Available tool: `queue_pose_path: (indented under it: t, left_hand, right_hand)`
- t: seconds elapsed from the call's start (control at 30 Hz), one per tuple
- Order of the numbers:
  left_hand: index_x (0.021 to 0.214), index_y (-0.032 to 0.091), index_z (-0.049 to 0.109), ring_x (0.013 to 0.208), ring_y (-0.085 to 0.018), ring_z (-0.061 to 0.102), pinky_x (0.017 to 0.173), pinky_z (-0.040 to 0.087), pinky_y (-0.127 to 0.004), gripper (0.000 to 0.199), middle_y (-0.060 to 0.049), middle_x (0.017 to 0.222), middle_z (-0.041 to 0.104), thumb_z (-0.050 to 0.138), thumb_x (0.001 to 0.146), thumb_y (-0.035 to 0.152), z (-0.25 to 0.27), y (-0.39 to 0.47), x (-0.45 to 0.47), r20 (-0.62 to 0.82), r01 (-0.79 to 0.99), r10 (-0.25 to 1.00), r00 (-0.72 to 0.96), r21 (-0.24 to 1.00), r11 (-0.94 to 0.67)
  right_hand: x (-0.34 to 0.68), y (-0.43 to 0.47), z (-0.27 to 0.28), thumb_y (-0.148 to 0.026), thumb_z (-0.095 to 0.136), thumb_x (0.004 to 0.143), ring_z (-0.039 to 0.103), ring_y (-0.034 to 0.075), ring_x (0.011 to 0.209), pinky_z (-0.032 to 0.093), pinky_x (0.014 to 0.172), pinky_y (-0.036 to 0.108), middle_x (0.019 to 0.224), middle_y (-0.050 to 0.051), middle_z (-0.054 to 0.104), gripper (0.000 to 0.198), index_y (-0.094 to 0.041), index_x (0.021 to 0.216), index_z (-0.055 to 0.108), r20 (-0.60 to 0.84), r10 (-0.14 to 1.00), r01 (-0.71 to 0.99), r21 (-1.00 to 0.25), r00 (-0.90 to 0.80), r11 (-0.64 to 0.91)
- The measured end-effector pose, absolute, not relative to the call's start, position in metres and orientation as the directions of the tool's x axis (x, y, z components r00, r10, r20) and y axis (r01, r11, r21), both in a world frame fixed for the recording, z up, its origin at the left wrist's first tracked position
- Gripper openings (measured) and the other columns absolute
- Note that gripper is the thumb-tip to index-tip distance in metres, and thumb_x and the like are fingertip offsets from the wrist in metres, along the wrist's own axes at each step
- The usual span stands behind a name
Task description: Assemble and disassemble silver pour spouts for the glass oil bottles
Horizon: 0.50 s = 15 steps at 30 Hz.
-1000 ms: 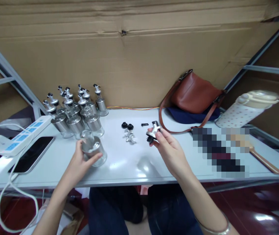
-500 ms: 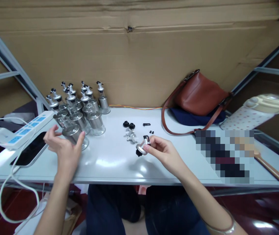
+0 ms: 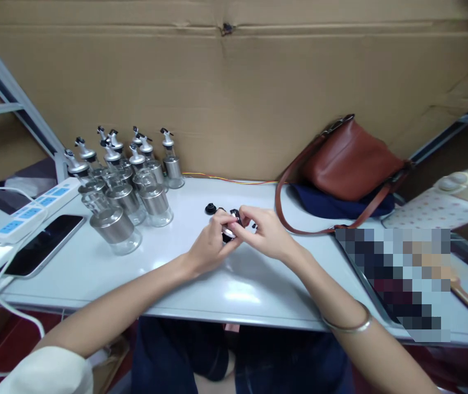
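Both hands meet over the middle of the table around a silver-and-black pourer cap (image 3: 229,234). My left hand (image 3: 211,243) is closed on its lower side, fingers wrapped about the silver collar. From the right, my right hand (image 3: 264,232) pinches its upper part by the black flip lid (image 3: 235,213). Much of the cap is covered by the fingers. Just behind the hands lies a round black stopper (image 3: 210,208); other small parts there are mostly hidden. At the left stands an uncapped glass bottle with a steel sleeve (image 3: 113,225), apart from both hands.
Several capped bottles (image 3: 173,167) are grouped at the back left. A power strip (image 3: 39,208), white cables and a phone (image 3: 45,246) lie at the left. To the right are a brown bag (image 3: 340,164) on dark blue cloth, a dotted flask (image 3: 434,208) and a blurred-out patch.
My left hand has left the uncapped bottle and come right to the pourer cap, closing on it. My right hand, still holding the cap, has raised it slightly. The view has shifted a little.
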<state>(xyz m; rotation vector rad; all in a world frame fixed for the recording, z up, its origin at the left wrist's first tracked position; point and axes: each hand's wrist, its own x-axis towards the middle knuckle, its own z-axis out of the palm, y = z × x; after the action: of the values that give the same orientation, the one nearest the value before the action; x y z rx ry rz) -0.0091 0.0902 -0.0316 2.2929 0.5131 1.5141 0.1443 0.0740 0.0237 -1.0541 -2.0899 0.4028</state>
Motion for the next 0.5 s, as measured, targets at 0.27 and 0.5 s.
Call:
queue_pose_path:
  t: [0.27,0.5]
  left_hand:
    - [0.093,0.024,0.032,0.072,-0.008,0.050,0.062,0.043,-0.020,0.037,0.003,0.087,0.045,0.066,0.083,0.038,-0.042,0.094,-0.009,0.760,-0.066,0.560,0.331,0.610,-0.789]
    - [0.088,0.022,0.039,0.065,-0.008,0.052,0.059,0.045,-0.019,0.046,0.001,0.084,0.055,0.075,0.071,0.047,-0.038,0.082,-0.021,0.694,-0.042,0.616,0.374,0.676,-0.736]
  right_hand:
    - [0.169,0.087,0.010,-0.039,0.053,0.086,0.059,0.016,0.069,0.048,0.066,0.029,0.082,0.007,0.063,0.030,-0.014,0.103,0.057,0.625,0.578,0.483,-0.340,-0.526,0.807]
    - [0.173,0.083,0.009,-0.045,0.055,0.089,0.066,0.020,0.079,0.052,0.071,0.032,0.094,0.012,0.071,0.040,-0.012,0.110,0.061,0.699,0.479,0.502,-0.195,-0.531,0.842]
